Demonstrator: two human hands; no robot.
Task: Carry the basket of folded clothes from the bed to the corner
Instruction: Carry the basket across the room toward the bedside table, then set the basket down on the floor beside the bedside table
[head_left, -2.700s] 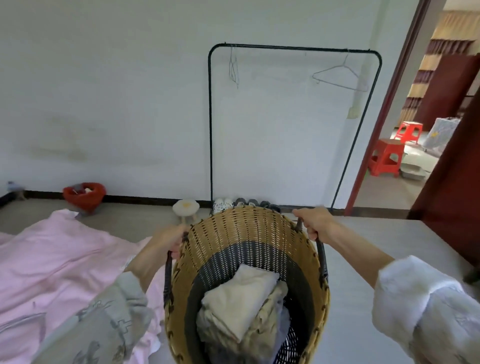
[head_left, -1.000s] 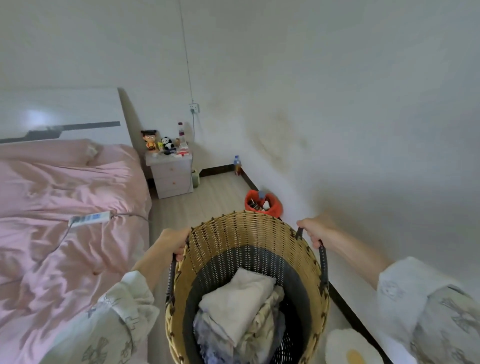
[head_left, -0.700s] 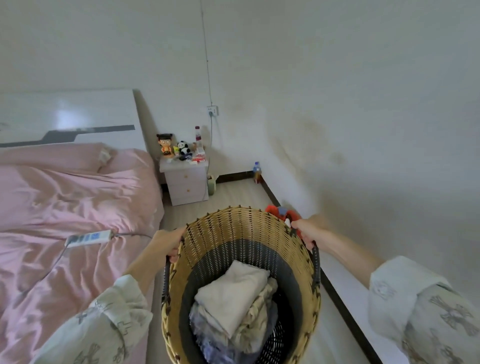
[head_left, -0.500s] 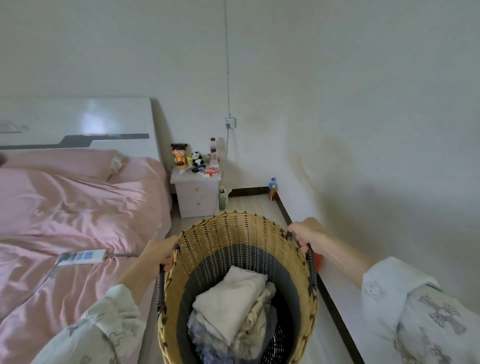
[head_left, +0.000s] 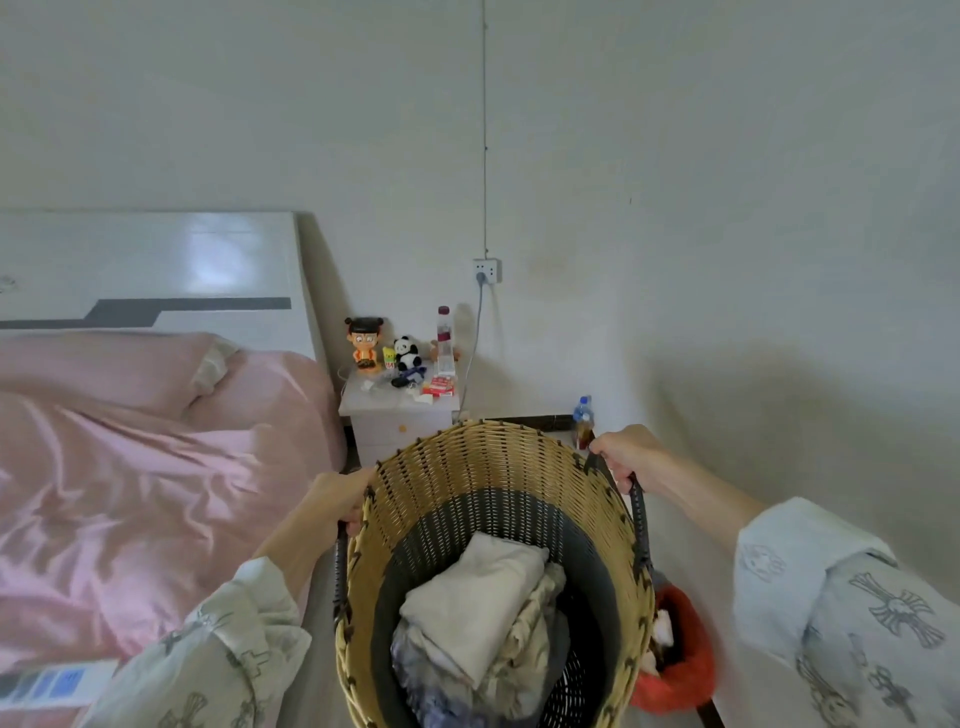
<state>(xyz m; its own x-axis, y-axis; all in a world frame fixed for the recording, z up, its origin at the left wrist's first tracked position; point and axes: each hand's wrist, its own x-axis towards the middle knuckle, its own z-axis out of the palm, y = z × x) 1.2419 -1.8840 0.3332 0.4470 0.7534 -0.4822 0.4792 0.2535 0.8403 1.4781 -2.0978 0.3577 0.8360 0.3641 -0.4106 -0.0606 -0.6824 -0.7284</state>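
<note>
Two hands hold the load: left hand (head_left: 332, 501) closed around the dark left handle (head_left: 340, 571), right hand (head_left: 626, 460) closed around the dark right handle (head_left: 638, 525). Between them the woven basket (head_left: 498, 467) hangs off the floor, tilted toward the camera, with folded clothes (head_left: 478, 608) stacked inside, a cream piece on top. Pink bed (head_left: 145, 467) just to its left. Red bin (head_left: 680, 660) low on the right, partly hidden behind the basket wall. Ahead: white nightstand (head_left: 400, 415) with toys, wall socket (head_left: 487, 270), bottle (head_left: 583, 421) in the corner.
</note>
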